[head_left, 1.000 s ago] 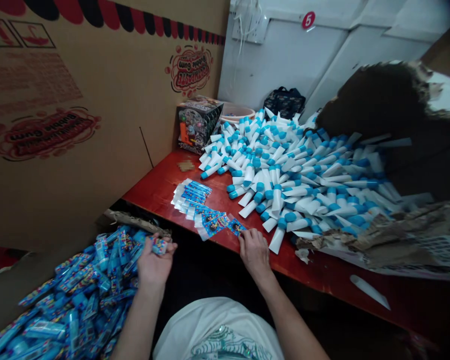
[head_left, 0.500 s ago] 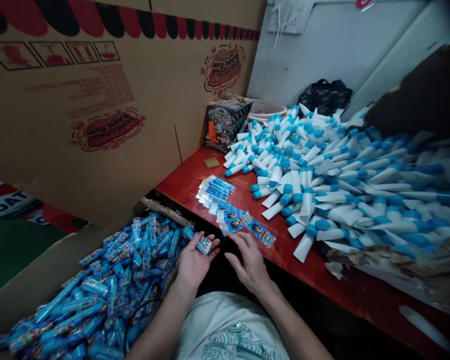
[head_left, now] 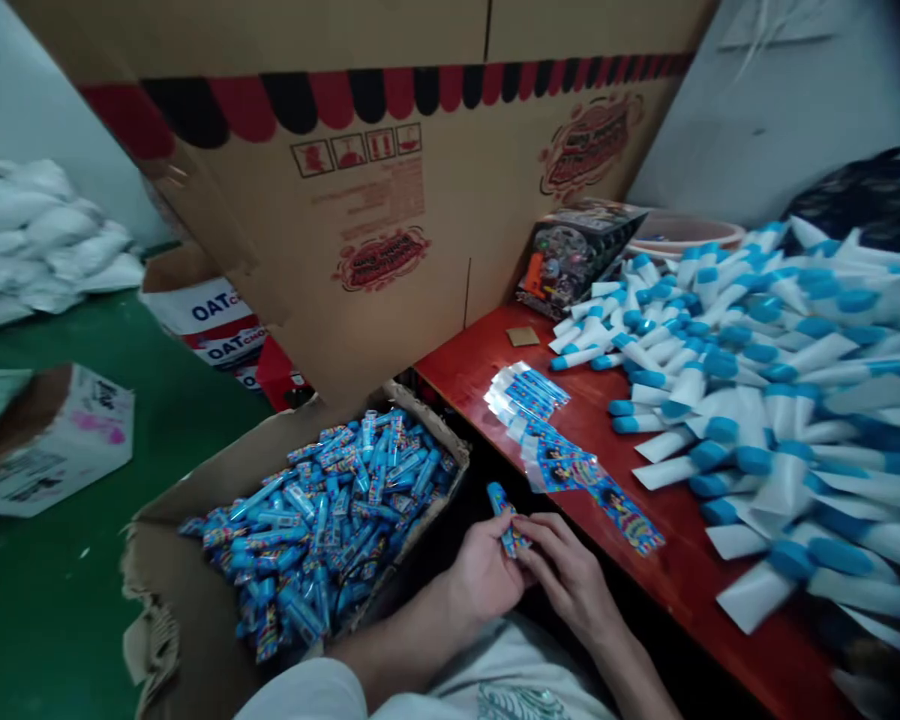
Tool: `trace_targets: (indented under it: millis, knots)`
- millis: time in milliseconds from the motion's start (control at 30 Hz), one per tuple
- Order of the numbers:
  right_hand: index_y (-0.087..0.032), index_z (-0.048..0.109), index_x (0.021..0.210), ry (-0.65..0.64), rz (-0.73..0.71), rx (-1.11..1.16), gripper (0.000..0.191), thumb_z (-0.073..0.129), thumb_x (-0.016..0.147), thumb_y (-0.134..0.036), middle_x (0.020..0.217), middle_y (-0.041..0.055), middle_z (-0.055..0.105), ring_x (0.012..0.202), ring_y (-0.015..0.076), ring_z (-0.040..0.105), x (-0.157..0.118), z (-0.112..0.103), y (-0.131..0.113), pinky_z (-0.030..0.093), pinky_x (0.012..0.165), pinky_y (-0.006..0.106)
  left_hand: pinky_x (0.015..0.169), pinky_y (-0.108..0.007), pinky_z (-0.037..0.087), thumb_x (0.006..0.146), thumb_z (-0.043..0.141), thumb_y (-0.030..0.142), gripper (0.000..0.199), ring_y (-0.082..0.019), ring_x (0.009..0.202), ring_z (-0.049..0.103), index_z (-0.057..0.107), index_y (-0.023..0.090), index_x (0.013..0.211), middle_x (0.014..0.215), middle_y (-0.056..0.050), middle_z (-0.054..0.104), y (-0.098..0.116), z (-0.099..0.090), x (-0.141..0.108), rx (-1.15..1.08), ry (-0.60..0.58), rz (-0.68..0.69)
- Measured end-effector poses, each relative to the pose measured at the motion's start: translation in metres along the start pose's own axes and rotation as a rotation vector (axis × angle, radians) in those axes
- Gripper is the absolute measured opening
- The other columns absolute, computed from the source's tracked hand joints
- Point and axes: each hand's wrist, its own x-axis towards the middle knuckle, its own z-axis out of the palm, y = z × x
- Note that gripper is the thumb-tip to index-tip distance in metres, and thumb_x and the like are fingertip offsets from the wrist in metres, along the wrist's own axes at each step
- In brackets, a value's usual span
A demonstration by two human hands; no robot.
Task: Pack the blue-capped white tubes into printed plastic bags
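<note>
A small blue tube in a colourful printed sleeve (head_left: 501, 503) lies in my left hand (head_left: 486, 570), whose fingers are closed around it with the blue cap end pointing away. My right hand (head_left: 570, 572) pinches the near end of the same tube. Beyond my hands, flat printed plastic sleeves (head_left: 559, 462) lie overlapped in a row along the edge of the red table (head_left: 487, 362). To the left, an open cardboard box (head_left: 187, 610) holds a heap of sleeved blue tubes (head_left: 330, 520).
White tubes with blue caps (head_left: 750, 400) are piled over the table's right side. A black printed box (head_left: 570, 255) and a pink basin (head_left: 690, 232) stand behind. A large carton (head_left: 360, 350) rises at the back. White sacks (head_left: 45, 240) lie on the green floor (head_left: 52, 560).
The view has swung left, showing more floor and the whole tube box. My right hand has come from beside the printed sleeves to the tube in my left hand.
</note>
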Motion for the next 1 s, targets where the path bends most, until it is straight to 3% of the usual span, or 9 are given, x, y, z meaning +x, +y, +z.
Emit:
trace_targets:
  millis: [200, 333, 400, 467, 600, 667, 733, 867, 1000]
  knots:
    - [-0.028, 0.058, 0.121, 0.024, -0.09, -0.14, 0.032, 0.049, 0.091, -0.03, 0.111, 0.007, 0.062, 0.097, 0.0187, 0.063, 0.006, 0.012, -0.003, 0.054, 0.08, 0.029, 0.049, -0.016, 0.041, 0.088, 0.051, 0.02, 0.016, -0.008, 0.053, 0.057, 0.059, 0.008, 0.081, 0.067, -0.004, 0.061, 0.008, -0.002, -0.005, 0.041, -0.001, 0.099]
    - [-0.027, 0.045, 0.135, 0.12, -0.09, -0.291, 0.047, 0.05, 0.089, -0.036, 0.12, 0.0103, 0.058, 0.106, 0.0243, 0.059, 0.001, 0.0, 0.001, 0.05, 0.086, 0.036, 0.063, -0.031, 0.049, 0.082, 0.058, 0.024, 0.016, -0.02, 0.065, 0.065, 0.06, 0.011, 0.09, 0.071, -0.009, 0.066, 0.044, -0.002, -0.012, 0.274, 0.001, 0.399]
    - [-0.026, 0.045, 0.136, 0.249, -0.069, -0.429, 0.048, 0.05, 0.089, -0.037, 0.121, 0.0125, 0.057, 0.106, 0.028, 0.058, -0.008, -0.015, 0.01, 0.046, 0.089, 0.042, 0.073, -0.037, 0.049, 0.077, 0.062, 0.025, 0.019, -0.023, 0.077, 0.066, 0.059, 0.013, 0.092, 0.08, -0.01, 0.068, 0.076, -0.008, -0.016, 0.336, 0.125, 0.641]
    - [-0.022, 0.048, 0.134, 0.383, 0.0, -0.629, 0.048, 0.051, 0.088, -0.037, 0.12, 0.0149, 0.058, 0.102, 0.0314, 0.058, -0.019, -0.033, 0.025, 0.044, 0.085, 0.045, 0.082, -0.038, 0.047, 0.072, 0.066, 0.023, 0.023, -0.024, 0.09, 0.065, 0.059, 0.017, 0.093, 0.092, -0.008, 0.068, 0.112, -0.019, -0.02, 0.338, 0.442, 0.975]
    - [-0.012, 0.06, 0.117, 0.455, 0.136, -0.95, 0.041, 0.054, 0.085, -0.037, 0.107, 0.0175, 0.063, 0.084, 0.0304, 0.06, -0.039, -0.057, 0.06, 0.042, 0.069, 0.039, 0.098, -0.034, 0.037, 0.071, 0.063, 0.02, 0.035, -0.021, 0.121, 0.049, 0.056, 0.025, 0.105, 0.12, -0.003, 0.06, 0.157, -0.044, -0.029, 0.307, 0.62, 1.144]
    - [-0.013, 0.063, 0.106, 0.445, 0.156, -0.998, 0.031, 0.052, 0.087, -0.034, 0.1, 0.0149, 0.065, 0.081, 0.0274, 0.059, -0.044, -0.059, 0.07, 0.041, 0.069, 0.037, 0.102, -0.031, 0.033, 0.071, 0.064, 0.021, 0.037, -0.019, 0.126, 0.044, 0.057, 0.026, 0.106, 0.127, -0.002, 0.056, 0.15, -0.047, -0.029, 0.368, 0.61, 1.169]
    - [-0.015, 0.065, 0.097, 0.456, 0.185, -1.016, 0.023, 0.052, 0.087, -0.031, 0.095, 0.0117, 0.066, 0.082, 0.0248, 0.058, -0.046, -0.056, 0.069, 0.04, 0.072, 0.035, 0.101, -0.032, 0.033, 0.075, 0.064, 0.026, 0.034, -0.021, 0.12, 0.05, 0.058, 0.025, 0.108, 0.126, -0.004, 0.058, 0.122, -0.041, -0.026, 0.557, 0.474, 1.113]
    - [-0.018, 0.063, 0.085, 0.408, 0.291, -0.975, 0.015, 0.05, 0.088, -0.024, 0.092, 0.0084, 0.065, 0.086, 0.0221, 0.054, -0.042, -0.051, 0.055, 0.036, 0.081, 0.034, 0.086, -0.035, 0.042, 0.083, 0.056, 0.037, 0.032, -0.022, 0.091, 0.064, 0.057, 0.019, 0.11, 0.105, -0.01, 0.067, 0.041, -0.02, -0.011, 0.919, 0.05, 0.718]
    - [-0.018, 0.064, 0.087, 0.468, 0.333, -0.906, 0.016, 0.049, 0.09, -0.021, 0.09, 0.0059, 0.064, 0.086, 0.0188, 0.054, -0.038, -0.054, 0.047, 0.035, 0.083, 0.033, 0.076, -0.032, 0.044, 0.085, 0.055, 0.037, 0.029, -0.018, 0.077, 0.065, 0.058, 0.016, 0.103, 0.095, -0.01, 0.067, -0.021, -0.006, 0.008, 1.045, -0.136, 0.383]
